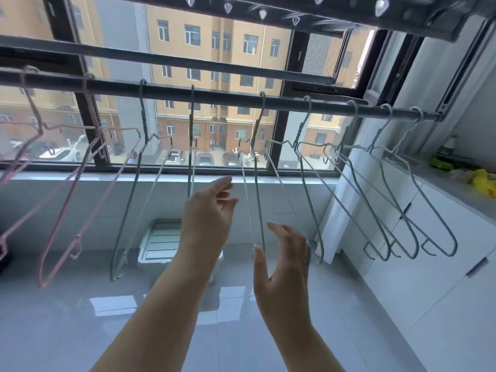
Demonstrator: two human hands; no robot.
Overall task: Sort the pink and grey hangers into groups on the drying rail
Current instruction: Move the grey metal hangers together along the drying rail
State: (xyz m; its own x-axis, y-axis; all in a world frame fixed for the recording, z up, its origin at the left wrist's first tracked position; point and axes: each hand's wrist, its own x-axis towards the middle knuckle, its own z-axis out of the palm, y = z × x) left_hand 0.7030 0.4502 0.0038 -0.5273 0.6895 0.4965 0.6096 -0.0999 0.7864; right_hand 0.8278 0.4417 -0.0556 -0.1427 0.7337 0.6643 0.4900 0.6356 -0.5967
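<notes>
**Q:** Container status?
**A:** A white box [158, 245] sits on the floor under the rail [241, 99]; its contents are not visible.
**Q:** Hangers?
**A:** Pink hangers [44, 284] hang at the left, grey hangers [144, 122] from centre to right.
**Q:** Hands?
**A:** The left hand [208, 218] and right hand [284, 264] are both released, among the central grey hangers.

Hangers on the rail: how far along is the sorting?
Done: pink hangers hang together at the left end of the rail, and grey hangers fill the rest, unmixed. In hand: left hand and right hand, both open, reach toward the middle grey ones, gripping nothing. Left: perhaps closing up those widely spaced greys.
</notes>
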